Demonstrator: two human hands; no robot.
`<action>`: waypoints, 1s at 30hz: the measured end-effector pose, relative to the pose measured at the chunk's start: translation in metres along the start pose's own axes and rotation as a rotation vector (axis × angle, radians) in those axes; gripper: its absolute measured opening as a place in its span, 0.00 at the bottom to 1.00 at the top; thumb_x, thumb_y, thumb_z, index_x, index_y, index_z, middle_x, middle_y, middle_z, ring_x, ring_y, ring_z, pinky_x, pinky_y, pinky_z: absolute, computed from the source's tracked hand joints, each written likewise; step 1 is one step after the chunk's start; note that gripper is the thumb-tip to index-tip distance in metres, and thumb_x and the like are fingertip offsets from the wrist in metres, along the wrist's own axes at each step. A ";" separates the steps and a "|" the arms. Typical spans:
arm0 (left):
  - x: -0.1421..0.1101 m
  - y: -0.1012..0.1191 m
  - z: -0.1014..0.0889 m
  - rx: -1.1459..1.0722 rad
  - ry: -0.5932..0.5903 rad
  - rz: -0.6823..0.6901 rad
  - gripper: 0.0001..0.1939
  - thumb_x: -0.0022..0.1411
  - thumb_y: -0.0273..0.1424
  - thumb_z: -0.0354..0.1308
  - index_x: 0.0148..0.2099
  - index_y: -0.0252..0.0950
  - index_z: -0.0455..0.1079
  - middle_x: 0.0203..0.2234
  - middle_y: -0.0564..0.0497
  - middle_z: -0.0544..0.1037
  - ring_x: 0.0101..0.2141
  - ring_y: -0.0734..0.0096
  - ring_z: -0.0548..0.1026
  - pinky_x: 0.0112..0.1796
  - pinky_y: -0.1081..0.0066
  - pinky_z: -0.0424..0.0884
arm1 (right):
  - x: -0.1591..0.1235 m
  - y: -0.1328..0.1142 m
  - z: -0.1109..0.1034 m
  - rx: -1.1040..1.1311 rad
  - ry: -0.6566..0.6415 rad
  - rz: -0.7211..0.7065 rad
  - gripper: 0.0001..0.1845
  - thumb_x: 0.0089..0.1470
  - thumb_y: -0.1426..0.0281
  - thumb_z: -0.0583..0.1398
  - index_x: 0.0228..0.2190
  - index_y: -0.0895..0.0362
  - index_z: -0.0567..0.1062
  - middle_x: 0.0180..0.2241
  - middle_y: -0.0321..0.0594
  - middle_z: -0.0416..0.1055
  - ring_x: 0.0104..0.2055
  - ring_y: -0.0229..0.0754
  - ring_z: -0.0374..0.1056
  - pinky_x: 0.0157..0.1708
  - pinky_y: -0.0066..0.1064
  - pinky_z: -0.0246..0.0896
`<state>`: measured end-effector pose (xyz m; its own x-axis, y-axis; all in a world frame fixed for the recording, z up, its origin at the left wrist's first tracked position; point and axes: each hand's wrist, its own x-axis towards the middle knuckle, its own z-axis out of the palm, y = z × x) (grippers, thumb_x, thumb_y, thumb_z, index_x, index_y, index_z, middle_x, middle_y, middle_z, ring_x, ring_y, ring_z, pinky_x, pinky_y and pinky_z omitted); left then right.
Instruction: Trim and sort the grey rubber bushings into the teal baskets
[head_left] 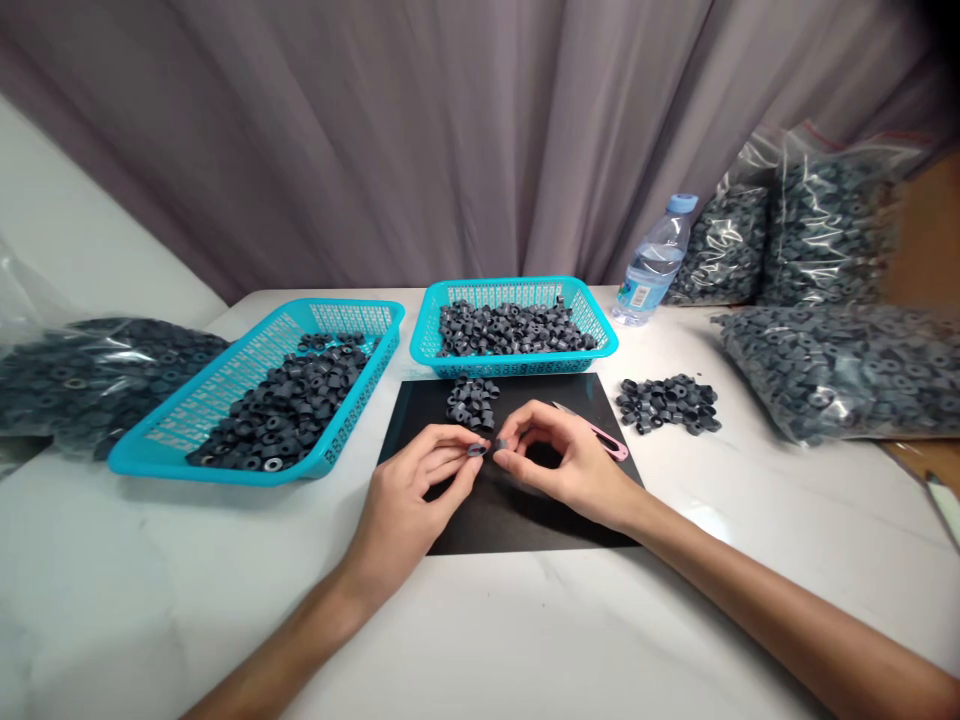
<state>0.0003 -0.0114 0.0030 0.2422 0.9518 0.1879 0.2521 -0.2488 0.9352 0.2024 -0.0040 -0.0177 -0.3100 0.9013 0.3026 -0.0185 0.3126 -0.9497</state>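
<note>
1. Over the black mat (pixel 487 522), two bare hands are working really close together, fingertips almost meeting. That's where the ring is, out in front of the small heap (pixel 472 402) of similar bits.
2. Left hand (pixel 412 490): grip is clamped on one dark grey ring (pixel 478 451), thumb on one side and fingertips on the other, with the hole showing.
3. Right hand (pixel 562 455): thumb and finger pinched on what looks like a small grey piece (pixel 501 444). Fingertips cover most of it, so I can't tell its shape.
4. Handling, my guess: next to nothing in weight. Matte finish says rubber or moulded plastic, so fairly stiff, maybe a little give, not fragile and not very slippery. The round wall could roll out of a lazy pinch though.
5. Best hold, imo: light pinch across the outer wall, thumb opposite finger, hole left free. Squeezing hard seems pointless on something that small.
6. Around them: pink-handled snips (pixel 616 447) by the right hand, a loose pile (pixel 667 404) on the white worktop (pixel 555 640) to the right, and two blue baskets of the same stuff, one behind the mat (pixel 517 368), one off left (pixel 225 474).
</note>
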 end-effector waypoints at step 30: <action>0.001 -0.004 -0.003 0.025 0.028 -0.058 0.12 0.58 0.36 0.68 0.43 0.38 0.80 0.40 0.48 0.86 0.39 0.61 0.84 0.45 0.65 0.82 | -0.004 0.000 0.001 -0.195 0.007 -0.118 0.08 0.64 0.68 0.61 0.44 0.54 0.76 0.37 0.39 0.73 0.34 0.38 0.69 0.35 0.33 0.69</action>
<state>-0.0027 -0.0087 0.0006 0.2007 0.9693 0.1420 0.2883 -0.1969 0.9371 0.2024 -0.0081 -0.0187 -0.3099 0.8567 0.4122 0.1300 0.4677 -0.8743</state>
